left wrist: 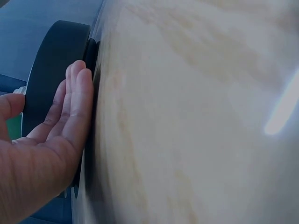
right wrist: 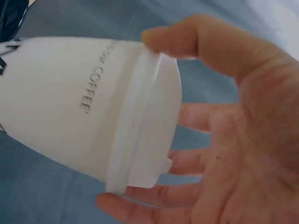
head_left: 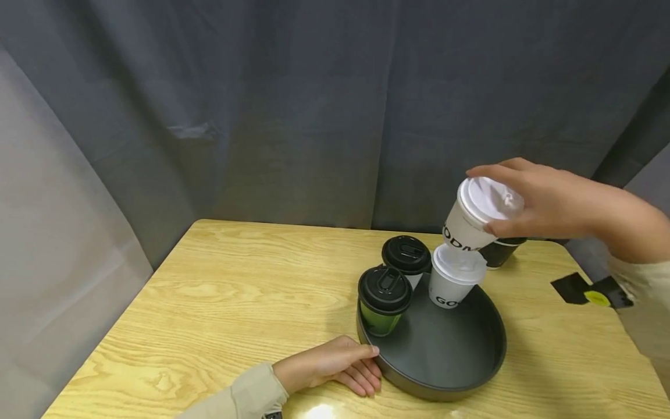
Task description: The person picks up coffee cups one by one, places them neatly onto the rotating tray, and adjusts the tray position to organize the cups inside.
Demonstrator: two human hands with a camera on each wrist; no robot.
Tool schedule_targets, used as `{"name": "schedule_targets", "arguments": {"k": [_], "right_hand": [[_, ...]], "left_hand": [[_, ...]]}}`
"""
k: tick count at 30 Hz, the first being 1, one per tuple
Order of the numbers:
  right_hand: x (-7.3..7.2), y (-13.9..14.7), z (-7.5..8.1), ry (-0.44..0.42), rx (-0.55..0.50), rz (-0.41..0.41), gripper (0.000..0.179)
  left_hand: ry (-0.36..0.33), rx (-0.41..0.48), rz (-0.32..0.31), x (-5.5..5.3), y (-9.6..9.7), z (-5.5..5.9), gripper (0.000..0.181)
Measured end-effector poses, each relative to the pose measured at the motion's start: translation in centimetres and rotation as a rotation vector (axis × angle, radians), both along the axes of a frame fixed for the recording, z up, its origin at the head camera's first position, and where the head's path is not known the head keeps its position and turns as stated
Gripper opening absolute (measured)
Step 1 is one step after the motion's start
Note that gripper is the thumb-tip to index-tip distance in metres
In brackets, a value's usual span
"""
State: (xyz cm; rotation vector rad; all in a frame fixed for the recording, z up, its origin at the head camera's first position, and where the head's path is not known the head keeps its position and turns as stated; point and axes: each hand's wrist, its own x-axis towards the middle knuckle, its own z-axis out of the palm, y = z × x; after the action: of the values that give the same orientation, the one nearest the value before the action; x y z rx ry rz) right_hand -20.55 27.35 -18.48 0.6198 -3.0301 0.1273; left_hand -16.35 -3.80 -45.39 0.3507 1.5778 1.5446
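Observation:
My right hand (head_left: 555, 201) grips a white lidded paper cup (head_left: 463, 224) from above, fingers and thumb around its lid. That cup is tilted and overlaps the lid of a second white cup (head_left: 449, 291) standing in the dark round pan (head_left: 439, 391). Whether the two touch, I cannot tell. A green cup (head_left: 378, 320) with a black lid stands at the pan's left side, and another black-lidded cup (head_left: 405, 256) is just behind it. My left hand (head_left: 340, 364) touches the pan's near left side, thumb at the rim and straight fingers along the outer wall.
A dark cup (head_left: 497, 254) stands behind the pan on the right, partly hidden by the white cups. Grey curtain (head_left: 293, 116) hangs behind the far edge of the wooden table (head_left: 235, 291).

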Motion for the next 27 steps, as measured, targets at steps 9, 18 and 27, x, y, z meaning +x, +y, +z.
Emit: {"name": "schedule_targets", "arguments": {"k": [9, 18, 27], "right_hand": [[5.6, -0.2, -4.6, 0.156, -0.027, 0.237, 0.084], [7.6, -2.9, -10.3, 0.053, -0.068, 0.304, 0.085], [7.5, -4.5, -13.6, -0.120, -0.124, 0.298, 0.081]], "left_hand": [[-0.002, 0.002, 0.004, -0.1, -0.1, 0.1, 0.050], [-0.005, 0.006, 0.007, -0.1, -0.1, 0.2, 0.049], [-0.013, 0.020, -0.002, 0.0, -0.1, 0.2, 0.048]]}}
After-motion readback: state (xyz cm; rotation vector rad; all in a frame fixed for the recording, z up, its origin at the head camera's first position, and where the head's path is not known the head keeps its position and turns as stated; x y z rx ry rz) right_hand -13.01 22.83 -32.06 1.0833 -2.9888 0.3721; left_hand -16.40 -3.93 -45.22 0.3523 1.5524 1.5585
